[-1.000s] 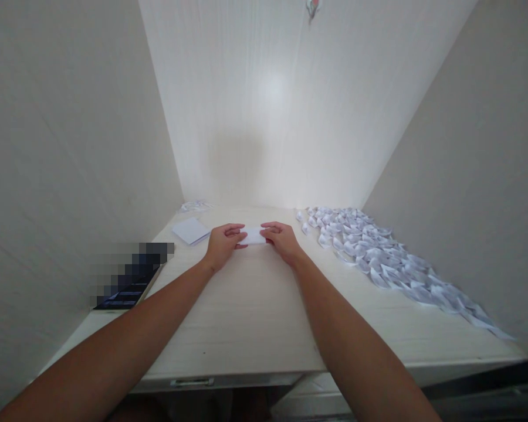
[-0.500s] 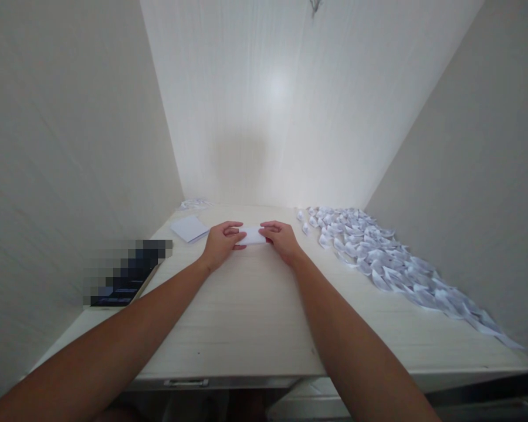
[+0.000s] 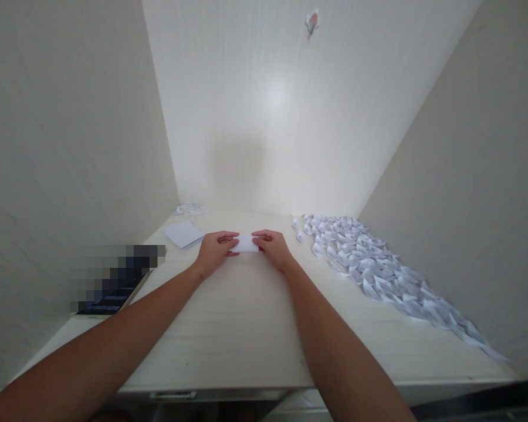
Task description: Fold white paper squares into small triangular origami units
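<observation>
Between my two hands is a small white folded piece of paper, held level just over the table. My left hand grips its left end, thumb on the near face and fingers behind. At the right end, my right hand pinches it the same way. The fingertips behind the paper are partly hidden. A stack of white paper sheets lies on the table just left of my left hand.
Many folded white paper pieces spread along the right side of the table. White paper scraps lie in the back left corner. A dark, partly pixelated screen leans by the left wall. Walls enclose three sides.
The view has tilted up slightly, so everything sits a little lower and a small wall fixture shows more. Both hands keep their hold on the folded paper.
</observation>
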`<state>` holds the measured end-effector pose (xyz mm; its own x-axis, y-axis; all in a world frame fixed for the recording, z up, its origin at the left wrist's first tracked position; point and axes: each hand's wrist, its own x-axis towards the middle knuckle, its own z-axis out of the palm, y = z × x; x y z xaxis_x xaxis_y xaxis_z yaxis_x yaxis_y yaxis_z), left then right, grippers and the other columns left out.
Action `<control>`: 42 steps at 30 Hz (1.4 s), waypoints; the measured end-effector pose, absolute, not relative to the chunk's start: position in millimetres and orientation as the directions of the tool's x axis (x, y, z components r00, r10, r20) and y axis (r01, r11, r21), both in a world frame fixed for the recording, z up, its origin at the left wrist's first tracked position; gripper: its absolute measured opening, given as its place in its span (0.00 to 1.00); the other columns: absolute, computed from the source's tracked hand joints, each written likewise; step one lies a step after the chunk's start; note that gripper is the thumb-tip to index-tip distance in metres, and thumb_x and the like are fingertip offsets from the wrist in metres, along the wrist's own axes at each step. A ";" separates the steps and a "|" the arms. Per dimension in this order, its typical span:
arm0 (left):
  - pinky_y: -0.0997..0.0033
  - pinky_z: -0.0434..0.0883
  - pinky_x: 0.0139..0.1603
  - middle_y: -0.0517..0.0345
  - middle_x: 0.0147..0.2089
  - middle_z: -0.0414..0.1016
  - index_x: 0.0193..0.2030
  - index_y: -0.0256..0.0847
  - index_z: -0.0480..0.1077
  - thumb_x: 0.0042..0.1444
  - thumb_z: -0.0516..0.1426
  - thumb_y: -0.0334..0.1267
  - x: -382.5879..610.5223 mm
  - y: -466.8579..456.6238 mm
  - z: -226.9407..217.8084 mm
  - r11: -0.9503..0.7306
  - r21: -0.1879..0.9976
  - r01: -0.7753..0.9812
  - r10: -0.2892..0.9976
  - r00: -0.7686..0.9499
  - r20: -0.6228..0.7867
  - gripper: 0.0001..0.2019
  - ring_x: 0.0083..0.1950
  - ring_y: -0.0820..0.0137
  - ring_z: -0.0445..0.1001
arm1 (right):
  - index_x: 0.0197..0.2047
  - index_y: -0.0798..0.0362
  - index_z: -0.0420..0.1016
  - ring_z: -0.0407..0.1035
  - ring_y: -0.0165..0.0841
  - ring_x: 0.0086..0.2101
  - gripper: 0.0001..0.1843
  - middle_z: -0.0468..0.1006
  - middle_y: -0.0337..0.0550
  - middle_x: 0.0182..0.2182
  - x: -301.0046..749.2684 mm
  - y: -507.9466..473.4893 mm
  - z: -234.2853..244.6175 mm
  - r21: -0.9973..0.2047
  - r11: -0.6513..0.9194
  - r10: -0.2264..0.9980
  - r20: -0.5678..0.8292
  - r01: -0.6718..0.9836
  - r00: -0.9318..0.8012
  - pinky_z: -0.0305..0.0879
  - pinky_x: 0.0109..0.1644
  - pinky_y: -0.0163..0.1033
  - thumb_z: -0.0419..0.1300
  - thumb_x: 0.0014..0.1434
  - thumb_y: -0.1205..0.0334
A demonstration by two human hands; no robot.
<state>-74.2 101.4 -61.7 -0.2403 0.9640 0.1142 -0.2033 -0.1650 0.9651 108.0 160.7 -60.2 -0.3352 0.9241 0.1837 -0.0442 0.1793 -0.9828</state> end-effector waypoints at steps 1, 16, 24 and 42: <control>0.63 0.84 0.31 0.51 0.33 0.80 0.39 0.32 0.80 0.37 0.74 0.37 -74.1 101.6 -61.4 -0.164 0.966 -0.201 0.964 -0.240 0.114 0.20 0.34 0.66 0.79 | 0.36 0.52 0.83 0.67 0.28 0.25 0.12 0.79 0.37 0.24 107.8 161.1 -61.1 -0.981 0.190 0.921 0.190 -0.032 -0.340 0.63 0.32 0.36 0.70 0.46 0.57; 0.67 0.82 0.24 0.52 0.32 0.78 0.38 0.31 0.80 0.36 0.74 0.39 -72.0 100.7 -57.1 -0.120 0.989 -0.092 0.978 -0.180 0.102 0.22 0.30 0.67 0.77 | 0.30 0.51 0.84 0.64 0.29 0.27 0.06 0.78 0.38 0.24 110.9 158.4 -61.4 -0.892 0.384 0.870 0.263 0.239 -0.417 0.59 0.33 0.35 0.67 0.53 0.59; 0.67 0.82 0.25 0.53 0.32 0.78 0.40 0.30 0.81 0.36 0.74 0.43 -72.9 97.8 -55.5 -0.135 0.990 -0.050 0.979 -0.161 0.125 0.25 0.31 0.69 0.75 | 0.34 0.54 0.83 0.66 0.29 0.28 0.11 0.80 0.40 0.28 111.0 157.5 -59.0 -0.833 0.461 0.841 0.299 0.306 -0.452 0.61 0.34 0.35 0.63 0.58 0.56; 0.67 0.82 0.26 0.54 0.33 0.79 0.42 0.30 0.79 0.35 0.74 0.40 -76.5 97.4 -55.1 -0.086 0.987 -0.139 0.988 -0.139 0.066 0.25 0.31 0.70 0.76 | 0.33 0.55 0.81 0.68 0.31 0.32 0.10 0.79 0.40 0.30 105.3 160.5 -50.6 -0.803 0.506 0.799 0.297 0.316 -0.523 0.62 0.40 0.37 0.61 0.60 0.59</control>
<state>-76.5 97.4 -55.1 -0.1394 0.9880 0.0665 -0.1393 -0.0860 0.9865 105.3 160.5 -50.6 -0.5232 0.7986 0.2975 0.3160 0.5060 -0.8026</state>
